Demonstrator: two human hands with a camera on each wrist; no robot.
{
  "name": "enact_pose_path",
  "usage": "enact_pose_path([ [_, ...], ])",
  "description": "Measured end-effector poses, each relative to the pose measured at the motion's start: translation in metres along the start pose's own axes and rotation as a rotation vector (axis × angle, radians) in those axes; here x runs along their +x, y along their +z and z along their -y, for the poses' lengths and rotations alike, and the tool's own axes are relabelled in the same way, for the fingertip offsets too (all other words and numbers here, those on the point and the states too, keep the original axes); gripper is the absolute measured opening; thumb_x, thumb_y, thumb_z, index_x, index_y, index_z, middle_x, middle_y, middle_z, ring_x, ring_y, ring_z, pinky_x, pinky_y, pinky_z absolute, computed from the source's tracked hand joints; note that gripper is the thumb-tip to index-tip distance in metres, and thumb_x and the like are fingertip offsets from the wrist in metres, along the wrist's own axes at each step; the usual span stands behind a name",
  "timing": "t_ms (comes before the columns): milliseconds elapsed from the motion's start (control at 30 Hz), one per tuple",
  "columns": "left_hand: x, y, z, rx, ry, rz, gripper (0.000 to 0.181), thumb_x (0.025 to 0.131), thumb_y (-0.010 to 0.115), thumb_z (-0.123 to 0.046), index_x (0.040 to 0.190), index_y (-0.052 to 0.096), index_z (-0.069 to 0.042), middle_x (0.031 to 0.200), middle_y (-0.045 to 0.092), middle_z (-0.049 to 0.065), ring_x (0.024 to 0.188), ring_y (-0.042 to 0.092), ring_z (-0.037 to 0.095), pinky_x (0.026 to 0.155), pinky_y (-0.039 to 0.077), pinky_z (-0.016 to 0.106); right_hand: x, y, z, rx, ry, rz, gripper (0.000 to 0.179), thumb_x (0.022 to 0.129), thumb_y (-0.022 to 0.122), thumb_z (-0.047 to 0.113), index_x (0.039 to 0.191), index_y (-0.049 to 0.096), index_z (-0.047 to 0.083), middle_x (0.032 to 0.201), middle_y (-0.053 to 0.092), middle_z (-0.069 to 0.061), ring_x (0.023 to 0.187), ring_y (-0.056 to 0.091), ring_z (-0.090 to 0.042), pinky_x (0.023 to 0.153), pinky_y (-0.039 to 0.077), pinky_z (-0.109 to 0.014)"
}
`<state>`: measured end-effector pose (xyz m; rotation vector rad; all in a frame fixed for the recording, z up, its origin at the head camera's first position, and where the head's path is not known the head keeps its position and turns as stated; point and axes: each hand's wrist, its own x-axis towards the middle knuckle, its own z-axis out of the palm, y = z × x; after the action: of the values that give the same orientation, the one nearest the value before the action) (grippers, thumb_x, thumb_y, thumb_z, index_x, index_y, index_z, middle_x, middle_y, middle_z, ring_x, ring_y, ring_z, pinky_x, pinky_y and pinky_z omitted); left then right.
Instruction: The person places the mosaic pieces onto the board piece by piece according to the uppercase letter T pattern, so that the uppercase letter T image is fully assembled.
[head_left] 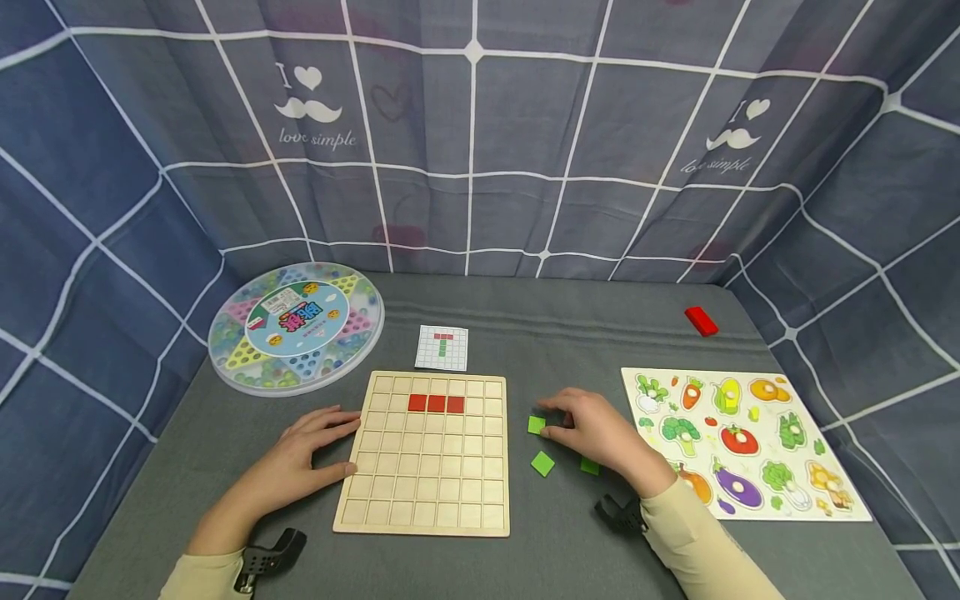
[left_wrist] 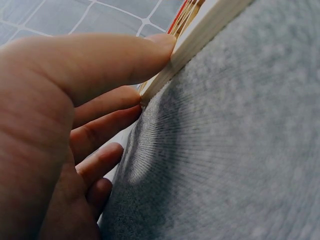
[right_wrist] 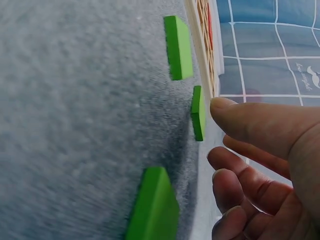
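A wooden grid board [head_left: 420, 492] lies on the grey table, with three red square tiles [head_left: 436, 404] side by side in its second row. My left hand [head_left: 311, 454] touches the board's left edge with thumb and fingertips; in the left wrist view the thumb [left_wrist: 125, 57] lies against the rim. Right of the board, my right hand [head_left: 592, 425] hovers around a green square tile [head_left: 536, 425], thumb and fingers apart. The right wrist view shows a gap between the thumb and that tile [right_wrist: 198, 114]. Another green tile [head_left: 542, 464] lies nearer, and a third [head_left: 590, 467] is partly under the hand.
Behind the board lies a white pattern card [head_left: 442, 348] showing a red and green T shape. A round marble-game box [head_left: 296, 329] sits back left. At right are a vegetable puzzle board [head_left: 757, 450] and a red block [head_left: 701, 322]. Grid-patterned curtains [head_left: 510, 125] enclose the table.
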<state>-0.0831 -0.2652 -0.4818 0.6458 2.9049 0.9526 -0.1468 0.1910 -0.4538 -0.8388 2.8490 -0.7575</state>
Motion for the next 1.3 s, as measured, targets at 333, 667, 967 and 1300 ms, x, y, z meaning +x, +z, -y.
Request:
enact_pose_path([
  [333,0.001,0.000,-0.002,0.004,-0.010,0.005,0.065,0.086,0.076,-0.044,0.140,0.059,-0.013,0.145,0.049,0.004,0.139,0.033,0.036,0.098,0.026,0.071,-0.004,0.008,0.000,0.000,-0.025,-0.028,0.035,0.085,0.080,0.019,0.117,0.073,0.008,0.104,0.068,0.001,0.076,0.055,-0.007,0.066,0.047,-0.026],
  [667,0.001,0.001,-0.002,-0.003,-0.016,0.010,0.066,0.086,0.076,-0.044,0.141,0.058,-0.013,0.145,0.049,0.004,0.139,0.032,0.036,0.100,0.026,0.069,-0.002,0.009,0.002,-0.024,-0.028,-0.026,0.030,0.084,0.080,0.017,0.112,0.075,0.009,0.101,0.068,0.002,0.074,0.056,-0.005,0.066,0.048,-0.025],
  [967,0.002,0.000,-0.003,-0.012,-0.021,0.017,0.065,0.086,0.076,-0.044,0.141,0.058,-0.013,0.146,0.048,0.004,0.140,0.031,0.036,0.100,0.025,0.070,0.008,0.005,0.010,-0.034,-0.058,-0.054,0.028,0.086,0.079,0.019,0.113,0.076,0.013,0.099,0.068,0.005,0.072,0.055,-0.006,0.064,0.047,-0.025],
  [1300,0.001,-0.001,-0.001,-0.018,-0.006,0.010,0.065,0.086,0.076,-0.044,0.141,0.058,-0.014,0.145,0.049,0.004,0.140,0.031,0.037,0.100,0.025,0.069,0.042,0.008,0.044,-0.033,-0.163,-0.013,0.029,0.087,0.077,0.019,0.115,0.075,0.012,0.099,0.067,0.003,0.074,0.056,-0.009,0.067,0.047,-0.027],
])
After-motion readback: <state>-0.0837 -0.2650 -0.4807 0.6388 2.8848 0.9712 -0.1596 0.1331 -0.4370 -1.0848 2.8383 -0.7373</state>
